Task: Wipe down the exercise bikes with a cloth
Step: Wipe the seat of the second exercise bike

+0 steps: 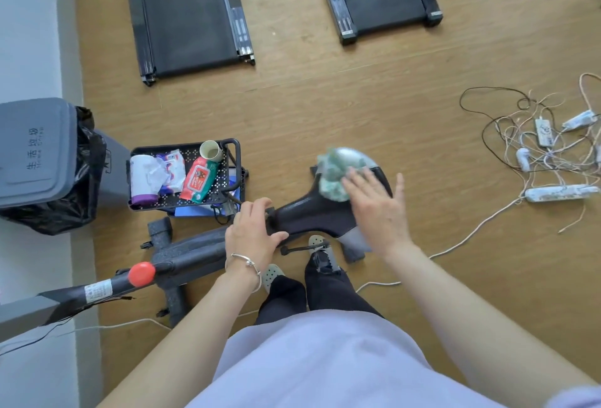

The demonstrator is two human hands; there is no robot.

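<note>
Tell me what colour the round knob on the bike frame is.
The knob is orange-red, seen in the head view.

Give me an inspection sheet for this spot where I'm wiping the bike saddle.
Surface: wooden floor.
Job's things: green cloth bunched on the wide end of the bike saddle.
Clutter: mesh cart tray holding wipes pack, paper cup, bag roll.
Hands: left hand grips the saddle's nose; right hand flat, fingers straight, on the cloth.
Cables: cable tangle with power strip; white cord runs toward the bike.
Surroundings: treadmills, grey bin.
</note>
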